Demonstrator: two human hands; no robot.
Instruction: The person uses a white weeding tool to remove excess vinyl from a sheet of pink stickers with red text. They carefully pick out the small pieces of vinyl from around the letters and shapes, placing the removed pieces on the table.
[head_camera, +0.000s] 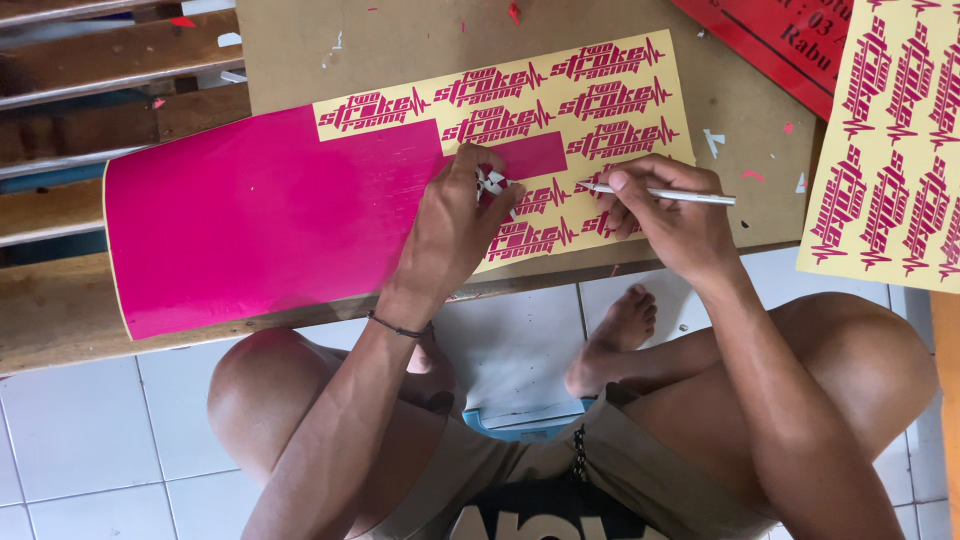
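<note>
A long magenta vinyl sheet (260, 220) on yellow backing lies across a brown board (740, 80). Its right part is weeded, leaving rows of magenta logo stickers (560, 100) on yellow. My left hand (455, 225) rests on the sheet and pinches small crumpled scraps of vinyl (492, 183) between thumb and fingers. My right hand (670, 205) grips a thin silver pen-like tool (670, 195), its tip pointing left at a sticker in the middle rows.
A second yellow sheet of magenta stickers (890, 150) lies at the right. A red printed sign (780, 40) sits at the top right. Wooden slats (110, 70) are at the left. My bare knees and foot (615, 340) rest over white floor tiles (70, 450).
</note>
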